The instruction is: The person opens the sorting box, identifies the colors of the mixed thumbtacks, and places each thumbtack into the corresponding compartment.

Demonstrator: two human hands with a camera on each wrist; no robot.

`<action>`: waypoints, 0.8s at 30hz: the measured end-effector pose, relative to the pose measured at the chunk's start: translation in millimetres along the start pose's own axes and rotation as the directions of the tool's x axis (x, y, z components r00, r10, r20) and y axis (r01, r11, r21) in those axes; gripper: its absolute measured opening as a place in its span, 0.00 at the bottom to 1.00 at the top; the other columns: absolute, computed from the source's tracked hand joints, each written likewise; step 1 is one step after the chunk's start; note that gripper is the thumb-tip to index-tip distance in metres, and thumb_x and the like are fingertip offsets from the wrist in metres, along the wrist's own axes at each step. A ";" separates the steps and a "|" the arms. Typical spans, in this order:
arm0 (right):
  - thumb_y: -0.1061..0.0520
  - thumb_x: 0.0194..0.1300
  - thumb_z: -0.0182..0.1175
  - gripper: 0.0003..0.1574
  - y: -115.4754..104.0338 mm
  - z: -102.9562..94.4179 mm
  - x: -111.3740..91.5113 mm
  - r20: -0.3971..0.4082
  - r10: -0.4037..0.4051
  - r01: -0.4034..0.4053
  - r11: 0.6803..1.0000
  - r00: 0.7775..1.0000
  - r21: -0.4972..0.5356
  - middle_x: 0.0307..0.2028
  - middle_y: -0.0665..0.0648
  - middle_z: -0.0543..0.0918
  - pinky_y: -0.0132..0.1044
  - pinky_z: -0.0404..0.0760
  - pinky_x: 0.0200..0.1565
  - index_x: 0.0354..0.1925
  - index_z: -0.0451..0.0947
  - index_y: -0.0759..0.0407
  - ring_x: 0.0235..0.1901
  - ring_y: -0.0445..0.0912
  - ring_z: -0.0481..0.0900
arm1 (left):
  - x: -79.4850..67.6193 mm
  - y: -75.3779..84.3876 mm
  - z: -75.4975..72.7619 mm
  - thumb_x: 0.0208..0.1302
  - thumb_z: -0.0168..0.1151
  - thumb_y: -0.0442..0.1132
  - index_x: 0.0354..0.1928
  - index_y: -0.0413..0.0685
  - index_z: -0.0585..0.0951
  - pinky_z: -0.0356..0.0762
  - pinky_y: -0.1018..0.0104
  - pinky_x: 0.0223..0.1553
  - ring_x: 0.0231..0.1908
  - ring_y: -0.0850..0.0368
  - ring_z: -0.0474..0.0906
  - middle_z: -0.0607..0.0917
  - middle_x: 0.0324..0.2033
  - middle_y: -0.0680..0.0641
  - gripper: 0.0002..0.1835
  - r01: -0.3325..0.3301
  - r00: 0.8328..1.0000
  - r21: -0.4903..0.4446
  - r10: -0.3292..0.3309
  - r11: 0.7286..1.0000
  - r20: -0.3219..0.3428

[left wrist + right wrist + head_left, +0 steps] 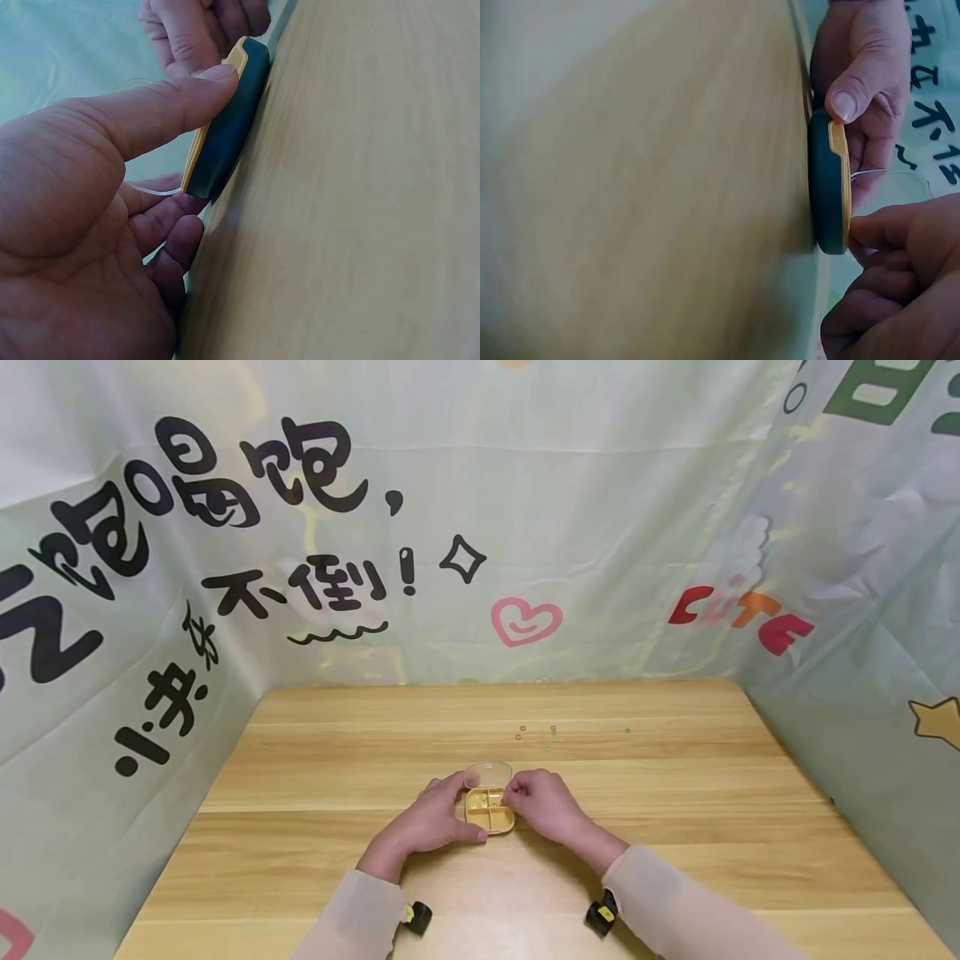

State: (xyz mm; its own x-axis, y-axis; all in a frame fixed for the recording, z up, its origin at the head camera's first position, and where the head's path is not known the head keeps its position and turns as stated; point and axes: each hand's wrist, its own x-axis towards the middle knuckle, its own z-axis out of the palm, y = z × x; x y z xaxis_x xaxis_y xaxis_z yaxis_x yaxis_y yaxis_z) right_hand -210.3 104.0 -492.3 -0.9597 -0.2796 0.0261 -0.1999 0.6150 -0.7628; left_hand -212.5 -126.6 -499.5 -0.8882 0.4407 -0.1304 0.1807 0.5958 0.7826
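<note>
A small pill box [500, 821] with a yellow inside divided into compartments sits on the table in the head view. Its shell [234, 124] looks dark green from the side. The clear lid [487, 772] stands open at the far side. My left hand [429, 818] steadies the box, thumb on its near left edge and fingers around the far left side. Curled at the box's right edge, my right hand [549, 806] has thumb and index fingertip together over the far right compartment; anything between them is hidden. Tiny bits [477, 802] lie in the far left compartment.
Several tiny coloured rings [518, 737] are scattered on the wooden table [337, 752] beyond the box, with a green one [627, 730] farther right. A printed cloth [600, 527] hangs behind the table and along both sides.
</note>
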 end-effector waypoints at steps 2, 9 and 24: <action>0.62 0.69 0.66 0.07 -3.9 -1.2 0.9 0.014 -0.038 0.039 0.995 0.999 -0.093 0.21 0.47 0.80 0.30 0.70 0.22 0.32 0.87 0.57 0.20 0.39 0.71 | 0.0 -0.1 -0.4 0.52 0.84 0.52 0.68 0.51 0.73 0.69 0.45 0.61 0.58 0.50 0.68 0.82 0.56 0.50 0.43 -0.002 1.000 0.000 0.002 1.000 0.000; 0.61 0.68 0.67 0.07 -11.2 -3.5 3.2 0.031 -0.128 0.131 0.945 0.991 -0.299 0.27 0.48 0.88 0.34 0.77 0.30 0.34 0.90 0.56 0.23 0.37 0.75 | 0.2 0.2 -1.0 0.53 0.84 0.52 0.67 0.51 0.74 0.69 0.46 0.60 0.57 0.51 0.68 0.82 0.55 0.51 0.42 -0.006 1.000 -0.004 0.006 1.000 0.001; 0.59 0.70 0.66 0.06 -8.6 -11.5 3.5 -0.025 -0.044 0.038 0.981 0.999 -0.192 0.25 0.45 0.85 0.34 0.74 0.26 0.36 0.90 0.55 0.21 0.39 0.73 | -0.1 0.2 -0.6 0.52 0.84 0.51 0.65 0.53 0.75 0.69 0.44 0.62 0.57 0.50 0.68 0.82 0.55 0.51 0.40 -0.015 1.000 0.000 0.015 1.000 -0.002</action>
State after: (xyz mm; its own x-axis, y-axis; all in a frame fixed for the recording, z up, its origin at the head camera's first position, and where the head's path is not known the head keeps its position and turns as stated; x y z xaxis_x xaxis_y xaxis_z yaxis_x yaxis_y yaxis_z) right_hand -214.3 106.2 -478.2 -0.9546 -0.2880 0.0758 -0.2709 0.7338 -0.6230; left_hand -212.5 -127.0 -499.0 -0.8863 0.4480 -0.1171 0.1942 0.5893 0.7842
